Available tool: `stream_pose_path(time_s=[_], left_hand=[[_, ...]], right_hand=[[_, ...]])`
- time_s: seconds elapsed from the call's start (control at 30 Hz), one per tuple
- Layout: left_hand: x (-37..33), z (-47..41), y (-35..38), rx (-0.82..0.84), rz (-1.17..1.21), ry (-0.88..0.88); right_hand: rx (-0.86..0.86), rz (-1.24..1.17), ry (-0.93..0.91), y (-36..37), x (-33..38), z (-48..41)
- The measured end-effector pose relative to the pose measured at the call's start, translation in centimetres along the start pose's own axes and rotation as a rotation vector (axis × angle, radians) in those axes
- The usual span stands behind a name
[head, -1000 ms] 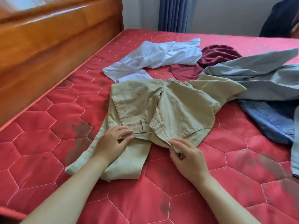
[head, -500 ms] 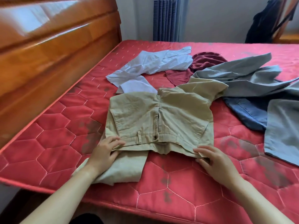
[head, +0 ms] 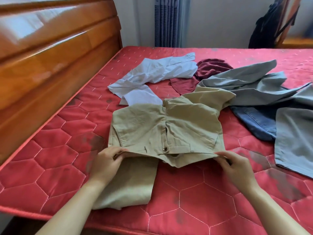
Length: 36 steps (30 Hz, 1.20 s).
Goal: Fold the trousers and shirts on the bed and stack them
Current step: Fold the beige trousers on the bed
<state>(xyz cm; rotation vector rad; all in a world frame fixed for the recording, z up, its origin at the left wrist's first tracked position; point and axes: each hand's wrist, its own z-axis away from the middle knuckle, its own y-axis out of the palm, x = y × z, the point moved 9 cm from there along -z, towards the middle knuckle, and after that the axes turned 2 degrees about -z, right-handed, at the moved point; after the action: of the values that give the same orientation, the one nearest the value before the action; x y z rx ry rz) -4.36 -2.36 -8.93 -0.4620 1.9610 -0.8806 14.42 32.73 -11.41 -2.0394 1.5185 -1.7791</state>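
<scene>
Khaki trousers point(head: 162, 129) lie in the middle of the red mattress point(head: 203, 197), waistband toward me, one leg folded back under toward the near edge. My left hand point(head: 106, 164) pinches the left end of the waistband. My right hand point(head: 235, 167) pinches the right end, and the band is stretched between them. Behind lie a white shirt point(head: 152, 73), a maroon garment point(head: 208, 70), a grey-green garment point(head: 254, 87) and blue jeans point(head: 257, 121), all unfolded.
A glossy wooden headboard point(head: 50, 65) runs along the left side of the bed. A striped curtain point(head: 167, 21) hangs at the far wall. A dark bag point(head: 267, 24) hangs on a wooden chair at the far right. The mattress's near edge is close below my forearms.
Both hands have moved outward along the waistband to its ends and now pinch it, pulling it taut. The waistband is flattened and buttoned front shows. The view has pulled back.
</scene>
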Motion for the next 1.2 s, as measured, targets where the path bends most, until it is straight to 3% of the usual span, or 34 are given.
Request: stream_pose_path(time_s=[0.13,0.4,0.57,0.73,0.87,1.0,1.1,1.2], left_hand=[[-5.2,-4.2,-8.1,-0.084,0.113,-0.021],[-21.8,-15.6,-32.6,-0.076,0.243,-0.031],[-29.8,-23.0,-46.3,-0.322,0.356,-0.081],[-34.1,-25.9,-46.1,-0.358,0.252,-0.024],[-35.8,-28.6,-47.5,-0.442,0.177,0.084],[-36.6,-32.9,-47.6,-0.471,0.160,0.023],[-36.9,-34.9,-45.7,-0.443,0.118,-0.045],[-37.6,-36.6,-45.9,-0.495,0.091,-0.004]], right_hand=[[-0.026,-0.017,0.060,-5.7,7.1,-4.8],[-0.067,0.010,0.019,-23.1,34.0,-17.3],[-0.342,-0.038,0.032,-35.9,44.4,-24.0],[-0.273,0.044,0.075,-35.8,44.5,-26.2],[-0.238,-0.018,-0.026,-38.0,46.4,-30.2],[-0.042,-0.151,-0.137,-38.2,48.6,-34.4],[0.093,-0.135,-0.084,-35.5,46.6,-36.1],[-0.019,-0.129,-0.155,-35.8,46.6,-39.9]])
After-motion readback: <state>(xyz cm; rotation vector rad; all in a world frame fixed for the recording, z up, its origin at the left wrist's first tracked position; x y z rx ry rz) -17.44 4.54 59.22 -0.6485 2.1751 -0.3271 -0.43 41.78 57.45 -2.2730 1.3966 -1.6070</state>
